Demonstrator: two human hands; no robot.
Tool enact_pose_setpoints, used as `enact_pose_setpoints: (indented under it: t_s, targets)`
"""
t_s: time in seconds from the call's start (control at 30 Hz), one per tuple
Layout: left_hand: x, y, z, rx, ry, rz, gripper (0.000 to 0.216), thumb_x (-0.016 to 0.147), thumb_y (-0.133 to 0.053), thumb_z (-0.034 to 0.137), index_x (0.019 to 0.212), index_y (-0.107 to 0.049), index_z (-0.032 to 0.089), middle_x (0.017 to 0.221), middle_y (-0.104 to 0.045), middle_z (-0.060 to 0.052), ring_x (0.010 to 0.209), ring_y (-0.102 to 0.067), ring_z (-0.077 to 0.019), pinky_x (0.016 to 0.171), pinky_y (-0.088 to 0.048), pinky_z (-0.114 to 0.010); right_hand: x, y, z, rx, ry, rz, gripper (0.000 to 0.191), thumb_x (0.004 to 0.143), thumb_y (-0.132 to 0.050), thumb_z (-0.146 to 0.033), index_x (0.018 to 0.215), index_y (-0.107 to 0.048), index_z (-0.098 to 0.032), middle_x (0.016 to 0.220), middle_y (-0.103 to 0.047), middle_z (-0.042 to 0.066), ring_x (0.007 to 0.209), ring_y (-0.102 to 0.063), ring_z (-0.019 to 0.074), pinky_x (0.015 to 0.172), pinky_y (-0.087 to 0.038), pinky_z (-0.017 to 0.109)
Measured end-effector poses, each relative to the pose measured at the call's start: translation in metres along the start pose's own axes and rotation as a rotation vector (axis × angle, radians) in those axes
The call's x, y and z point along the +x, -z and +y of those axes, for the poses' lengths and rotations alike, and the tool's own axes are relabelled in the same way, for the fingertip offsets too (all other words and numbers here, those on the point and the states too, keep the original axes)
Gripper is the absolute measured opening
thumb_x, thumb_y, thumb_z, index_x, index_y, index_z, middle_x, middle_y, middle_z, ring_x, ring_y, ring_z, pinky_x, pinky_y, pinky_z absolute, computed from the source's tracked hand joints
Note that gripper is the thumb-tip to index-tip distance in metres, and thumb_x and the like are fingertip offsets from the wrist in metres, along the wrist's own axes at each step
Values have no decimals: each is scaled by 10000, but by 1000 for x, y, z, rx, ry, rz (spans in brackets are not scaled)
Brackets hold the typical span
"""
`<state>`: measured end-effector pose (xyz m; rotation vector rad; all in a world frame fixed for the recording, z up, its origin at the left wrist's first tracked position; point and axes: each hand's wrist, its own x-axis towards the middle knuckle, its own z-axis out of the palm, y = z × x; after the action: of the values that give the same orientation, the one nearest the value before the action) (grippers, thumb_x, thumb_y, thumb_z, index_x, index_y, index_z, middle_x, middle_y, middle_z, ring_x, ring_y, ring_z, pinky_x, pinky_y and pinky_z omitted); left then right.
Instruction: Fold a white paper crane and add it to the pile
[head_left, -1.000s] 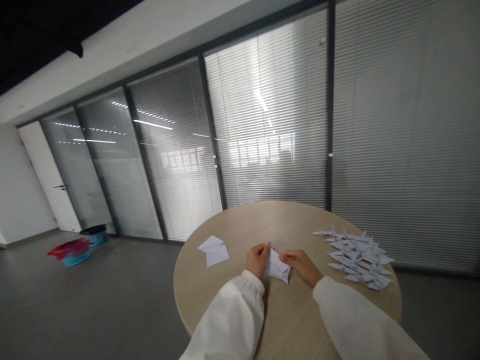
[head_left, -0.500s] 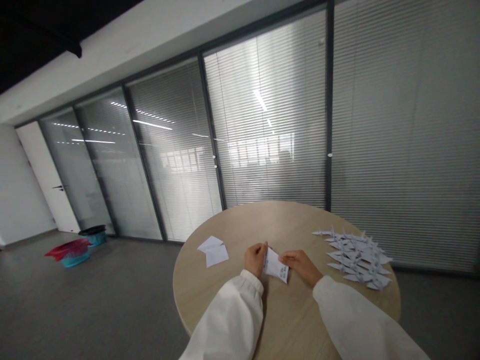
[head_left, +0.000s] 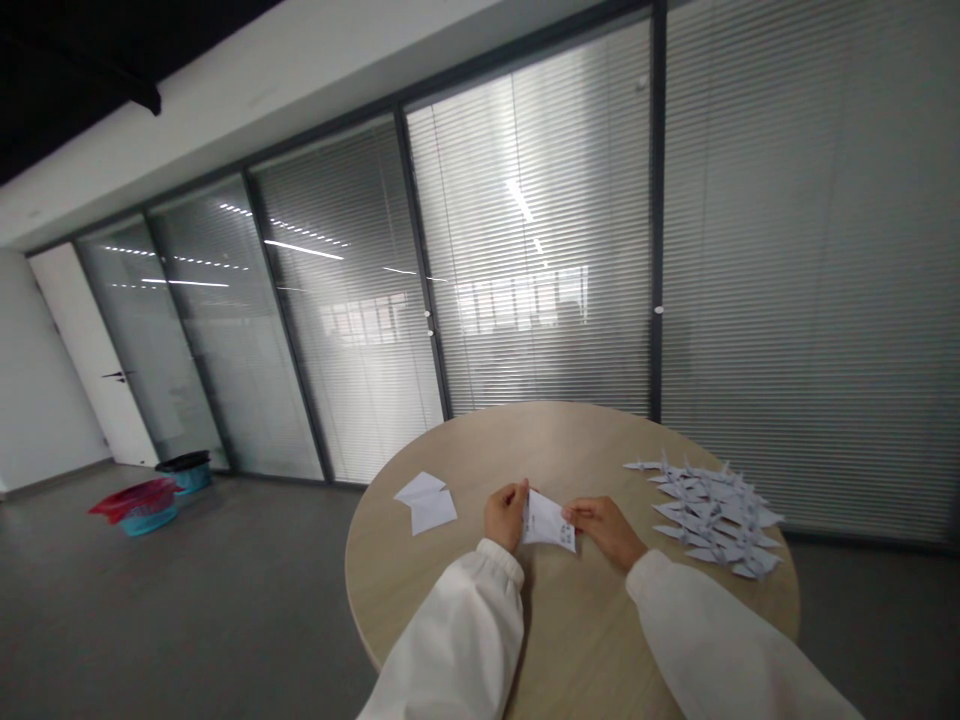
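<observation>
One head-worn view, forward and down from wearer's side of round table. Left hand, right hand near, below centre. Glass partition farther off, its top line climbing rightward.

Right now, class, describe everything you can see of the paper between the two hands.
The paper is a small, thin, white, roughly four-sided piece. Dark marks, too small to read, show along its left side and near its lower right corner; its lower edge curves. The left hand holds its left side, the right hand its right, over the round table. Whether it touches the tabletop is unclear.
</observation>
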<state>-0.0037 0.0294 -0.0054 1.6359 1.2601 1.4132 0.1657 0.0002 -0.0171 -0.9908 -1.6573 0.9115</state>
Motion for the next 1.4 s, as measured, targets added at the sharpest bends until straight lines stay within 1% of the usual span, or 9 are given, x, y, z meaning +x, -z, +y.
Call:
enact_pose_setpoints:
  t_s: [0.13, 0.23, 0.5, 0.7, 0.87, 0.97, 1.07, 1.23, 1.4]
  targets:
    - [-1, -2, 3, -158, 45, -31, 456, 652, -507, 564, 593, -588, 119, 473, -478, 22, 446, -453, -87, 421, -359, -189, 2, -1, -1, 46, -35, 87, 386, 685, -529, -487, 693, -650, -121, 613, -634, 40, 579, -570, 177, 531, -426, 258]
    - [-2, -4, 5, -276, 111, -48, 434, 590, -579, 554, 588, -563, 121, 493, -495, 20, 454, -481, -92, 435, -418, -210, 3, 0, -2, 140, 2, 171, 417, 670, -546, -504, 809, -641, -122, 732, -657, 71, 682, -595, 206, 606, -449, 286]
    - [-7, -7, 9, -412, 168, -221, 451, 475, -748, 341, 826, -582, 112, 585, -605, -11, 535, -566, -115, 533, -489, -254, 7, 7, 8, 91, -8, 361, 495, 683, -526, -537, 961, -584, -132, 741, -659, 77, 649, -594, 207, 563, -438, 281]
    - [-10, -12, 2, -373, 121, -367, 507, 462, -762, 258, 911, -583, 105, 639, -632, -25, 517, -561, -115, 520, -473, -253, 6, 6, 5, 23, 33, 348, 484, 693, -506, -561, 919, -610, -146, 834, -655, 89, 745, -588, 224, 603, -441, 280]
    - [-12, -12, 3, -285, 80, -398, 387, 518, -726, 279, 848, -628, 103, 675, -644, -44, 571, -576, -140, 517, -456, -243, 2, 1, -2, -69, 83, 285, 407, 771, -445, -496, 950, -593, -162, 910, -631, 86, 787, -578, 213, 644, -445, 277]
    - [-12, -11, 2, -250, 70, -388, 349, 583, -674, 337, 843, -636, 108, 686, -646, -52, 595, -585, -155, 523, -465, -255, 0, -1, -4, -103, 93, 281, 403, 809, -408, -449, 1089, -522, -184, 909, -617, 71, 801, -573, 201, 673, -451, 287]
    - [-9, -10, -2, -240, 83, -325, 353, 625, -620, 397, 823, -627, 106, 661, -632, -50, 582, -587, -161, 520, -481, -273, -1, -1, -5, -113, 173, 279, 408, 816, -407, -396, 1183, -455, -222, 1079, -541, 73, 980, -511, 206, 776, -441, 306]
    - [-3, -9, -9, -200, 91, -172, 356, 658, -556, 455, 726, -595, 108, 596, -585, -33, 522, -560, -149, 474, -482, -274, -1, 0, -6, -184, 314, 195, 335, 777, -394, -200, 1052, -578, -255, 1189, -443, 45, 1144, -380, 187, 982, -303, 346]
    - [1, -7, -14, -250, 135, -91, 361, 643, -570, 468, 739, -565, 120, 589, -565, -14, 524, -548, -135, 466, -475, -248, -3, -2, -4, -213, 343, 139, 503, 632, -425, -42, 1057, -573, -266, 1287, -347, 21, 1192, -327, 185, 1011, -265, 367]
